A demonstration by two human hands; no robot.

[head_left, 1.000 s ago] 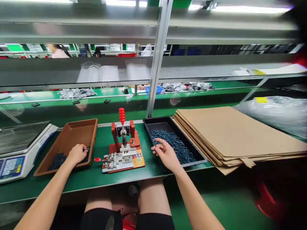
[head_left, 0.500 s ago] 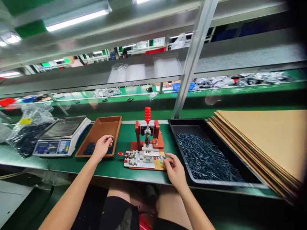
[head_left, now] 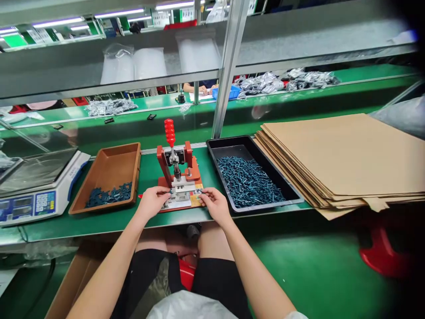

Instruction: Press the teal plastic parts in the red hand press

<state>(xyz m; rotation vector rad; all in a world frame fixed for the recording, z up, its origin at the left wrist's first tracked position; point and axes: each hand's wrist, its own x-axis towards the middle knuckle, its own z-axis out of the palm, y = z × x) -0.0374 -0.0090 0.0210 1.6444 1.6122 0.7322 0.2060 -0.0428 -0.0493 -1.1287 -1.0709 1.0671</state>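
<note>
A toggle clamp press with a red handle (head_left: pixel 169 133) stands on the bench in front of me, with a metal fixture (head_left: pixel 182 189) on its base. My left hand (head_left: pixel 152 204) is at the fixture's left side, its thumb and fingertips pinched on a small dark part (head_left: pixel 171 191), mostly hidden. At the fixture's right end, over a yellowish plate (head_left: pixel 196 200), my right hand (head_left: pixel 215 204) has its fingers pinched together. Whatever they may hold is too small to make out.
Left of the press, a brown tray (head_left: pixel 136 170) holds small dark parts, beside a weighing scale (head_left: pixel 40 186). On the right are a black tray (head_left: pixel 237 148) of slim dark pieces and stacked cardboard sheets (head_left: pixel 341 155). A metal post (head_left: pixel 229 66) rises behind; another person's hands (head_left: pixel 203 90) show beyond.
My left hand has moved right, from above the brown tray to the fixture, with the small dark part. My right hand stays at the fixture's right end. The view has shifted downward and right.
</note>
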